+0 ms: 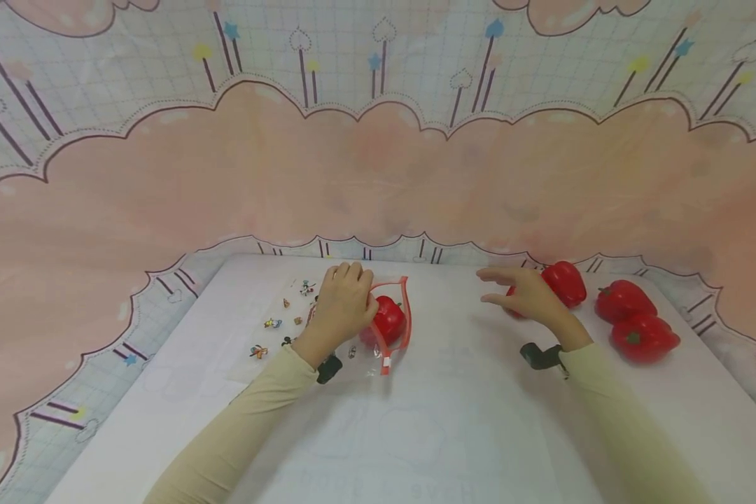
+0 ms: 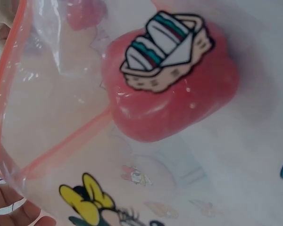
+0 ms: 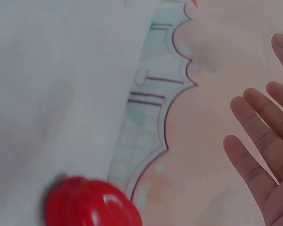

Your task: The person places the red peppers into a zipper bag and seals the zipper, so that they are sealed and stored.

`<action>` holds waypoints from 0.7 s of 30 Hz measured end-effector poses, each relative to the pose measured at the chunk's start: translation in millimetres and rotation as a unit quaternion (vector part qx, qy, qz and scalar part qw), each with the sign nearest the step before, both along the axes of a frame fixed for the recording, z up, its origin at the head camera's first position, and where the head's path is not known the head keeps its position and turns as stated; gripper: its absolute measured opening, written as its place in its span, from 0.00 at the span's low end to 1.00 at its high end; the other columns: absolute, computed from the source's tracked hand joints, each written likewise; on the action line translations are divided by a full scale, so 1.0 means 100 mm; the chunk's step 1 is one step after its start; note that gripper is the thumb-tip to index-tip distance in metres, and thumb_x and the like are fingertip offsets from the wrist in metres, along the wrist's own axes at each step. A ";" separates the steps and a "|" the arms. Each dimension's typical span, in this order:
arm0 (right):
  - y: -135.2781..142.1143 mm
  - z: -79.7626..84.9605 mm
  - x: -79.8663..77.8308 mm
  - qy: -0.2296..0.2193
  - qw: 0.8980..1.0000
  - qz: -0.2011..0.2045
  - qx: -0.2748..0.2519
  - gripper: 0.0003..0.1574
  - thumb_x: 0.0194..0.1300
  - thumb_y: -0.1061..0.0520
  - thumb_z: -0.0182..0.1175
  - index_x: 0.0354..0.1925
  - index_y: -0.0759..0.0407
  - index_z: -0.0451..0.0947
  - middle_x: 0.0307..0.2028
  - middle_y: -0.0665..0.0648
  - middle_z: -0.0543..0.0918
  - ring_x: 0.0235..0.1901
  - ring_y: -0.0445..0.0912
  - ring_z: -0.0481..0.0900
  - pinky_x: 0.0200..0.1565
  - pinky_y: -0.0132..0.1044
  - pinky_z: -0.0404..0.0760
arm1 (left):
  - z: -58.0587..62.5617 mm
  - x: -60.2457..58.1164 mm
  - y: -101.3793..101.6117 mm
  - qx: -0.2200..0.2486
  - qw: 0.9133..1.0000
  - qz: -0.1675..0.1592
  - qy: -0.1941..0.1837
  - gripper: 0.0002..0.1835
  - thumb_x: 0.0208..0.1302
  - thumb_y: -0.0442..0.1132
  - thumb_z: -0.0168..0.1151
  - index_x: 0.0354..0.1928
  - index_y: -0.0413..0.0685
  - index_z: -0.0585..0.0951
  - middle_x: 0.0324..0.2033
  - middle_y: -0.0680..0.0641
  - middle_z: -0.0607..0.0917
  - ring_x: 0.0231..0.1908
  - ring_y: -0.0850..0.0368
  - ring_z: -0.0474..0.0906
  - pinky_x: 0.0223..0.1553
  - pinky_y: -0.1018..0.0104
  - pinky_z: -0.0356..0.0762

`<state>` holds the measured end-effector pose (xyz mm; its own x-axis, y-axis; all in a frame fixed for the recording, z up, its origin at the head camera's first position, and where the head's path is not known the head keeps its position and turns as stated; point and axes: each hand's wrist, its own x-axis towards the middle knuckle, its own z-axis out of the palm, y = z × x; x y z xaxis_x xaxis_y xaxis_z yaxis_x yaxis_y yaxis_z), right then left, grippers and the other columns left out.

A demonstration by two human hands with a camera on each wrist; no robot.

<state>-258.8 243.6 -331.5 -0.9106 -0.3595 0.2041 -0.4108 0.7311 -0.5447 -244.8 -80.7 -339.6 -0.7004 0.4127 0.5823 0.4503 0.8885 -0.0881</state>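
A clear zip bag (image 2: 70,70) with cartoon prints and a red zip edge (image 1: 406,315) lies on the table, its mouth spread apart. Inside it rests a red bell pepper (image 1: 388,320), seen through the plastic in the left wrist view as well. My left hand (image 1: 348,302) grips the bag near its mouth, fingers curled at the edge. To the right, my right hand (image 1: 529,299) holds nothing; its fingers are extended, thumb apart. Partly hidden behind it is a red bell pepper (image 1: 512,305), with another bell pepper (image 1: 565,284) just beyond.
Two more red bell peppers, one (image 1: 624,301) behind the other (image 1: 646,340), sit side by side at the table's right. The white table (image 1: 416,434) meets a patterned cloth (image 1: 378,175) at the back and sides. Dark wrist straps (image 1: 540,355) show at both cuffs.
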 end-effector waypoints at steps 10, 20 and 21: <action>0.45 0.16 0.11 0.010 0.998 -0.052 0.038 0.36 0.56 0.53 0.65 0.61 0.61 0.69 0.59 0.68 0.74 0.58 0.64 0.70 0.50 0.60 0.76 | 0.02 -0.02 -0.02 0.012 1.000 -0.007 0.005 0.09 0.52 0.39 0.61 0.33 0.42 0.78 0.31 0.44 0.80 0.36 0.50 0.73 0.43 0.56 0.74; 0.74 0.15 0.15 -0.039 0.996 -0.083 0.001 0.41 0.58 0.48 0.64 0.66 0.60 0.63 0.66 0.68 0.65 0.65 0.66 0.60 0.54 0.63 0.71 | 0.05 -0.01 -0.04 0.018 1.000 -0.002 -0.013 0.08 0.54 0.38 0.60 0.35 0.42 0.78 0.33 0.44 0.80 0.37 0.50 0.75 0.45 0.55 0.75; 0.76 0.14 0.14 -0.046 0.995 -0.089 -0.004 0.43 0.58 0.48 0.64 0.66 0.60 0.62 0.66 0.68 0.65 0.65 0.66 0.60 0.53 0.62 0.72 | 0.05 -0.01 -0.04 0.019 1.000 -0.001 -0.015 0.08 0.54 0.38 0.60 0.35 0.42 0.78 0.34 0.44 0.80 0.37 0.50 0.75 0.45 0.55 0.75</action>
<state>-244.3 320.0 -317.8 -0.9745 -0.1898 0.1194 -0.2236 0.7834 -0.5799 -245.8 -84.9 -334.4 -0.7166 0.3915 0.5772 0.4538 0.8902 -0.0404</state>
